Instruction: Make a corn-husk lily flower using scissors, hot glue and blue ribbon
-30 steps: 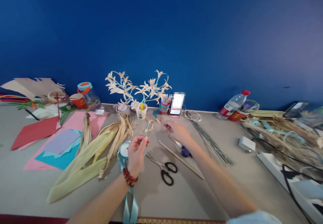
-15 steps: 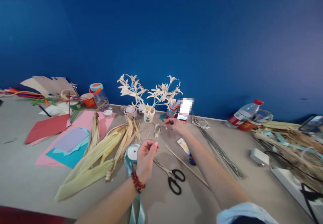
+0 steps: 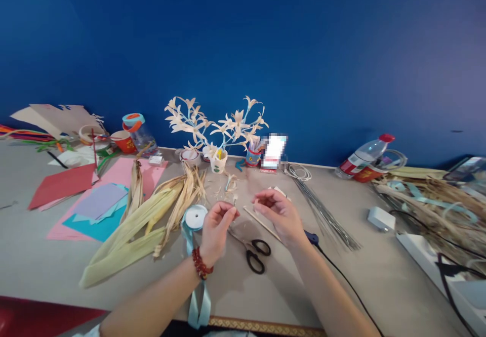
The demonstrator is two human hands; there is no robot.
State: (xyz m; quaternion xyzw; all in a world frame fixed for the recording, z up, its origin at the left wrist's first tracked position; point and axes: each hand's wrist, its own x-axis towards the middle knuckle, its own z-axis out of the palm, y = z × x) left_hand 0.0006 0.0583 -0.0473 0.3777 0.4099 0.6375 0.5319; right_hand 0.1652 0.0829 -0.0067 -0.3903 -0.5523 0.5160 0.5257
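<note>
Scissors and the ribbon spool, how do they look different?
The scissors have two black looped handles, while the ribbon spool shows a round white face. The scissors are long and narrow at the blades; the ribbon spool has light-blue ribbon trailing from it. The scissors lie to the right of the left hand, the ribbon spool to its left. Neither is held.

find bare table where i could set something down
Free: between the scissors and the front edge of the table; between the black cord and the power strip; left of the pale husk, in front of the pink paper. Crowded: around the left hand, the flower cup and the husk heap.
</note>
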